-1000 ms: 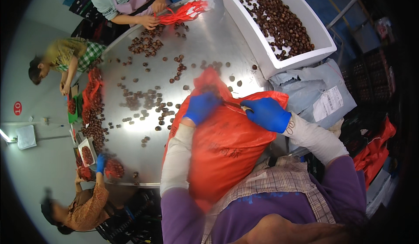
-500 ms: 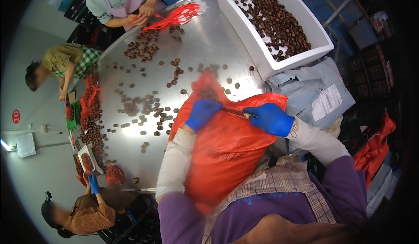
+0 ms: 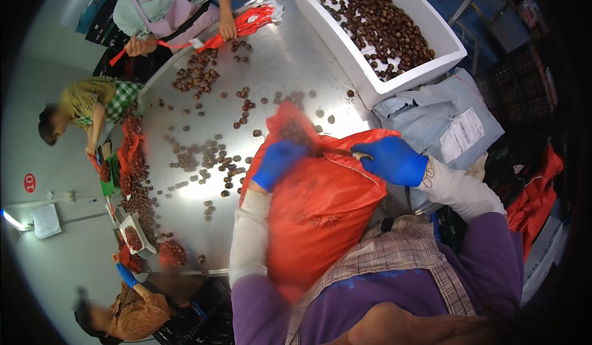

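A bulging red woven sack (image 3: 320,221) leans against my body at the table's near edge, its top gathered into a pointed end. My left hand (image 3: 279,162), in a blue glove, is closed on the sack just below that end. Opposite it, my right hand (image 3: 392,160), also blue-gloved, grips a knife (image 3: 362,155) by its light-coloured handle. The blade points left across the sack's top toward my left hand; its tip is hard to make out. Dark round shapes show through the gathered red end.
Loose round brown nuts (image 3: 196,78) lie scattered over the metal table (image 3: 277,55). A white foam box (image 3: 376,89) of nuts stands at far right, beside a grey plastic package (image 3: 431,123). Co-workers stand along the left and far sides; the far one handles red mesh bags (image 3: 253,21).
My right hand has moved slightly right with the knife, away from my left hand. The far co-worker's hands have spread apart, stretching out a red mesh bag.
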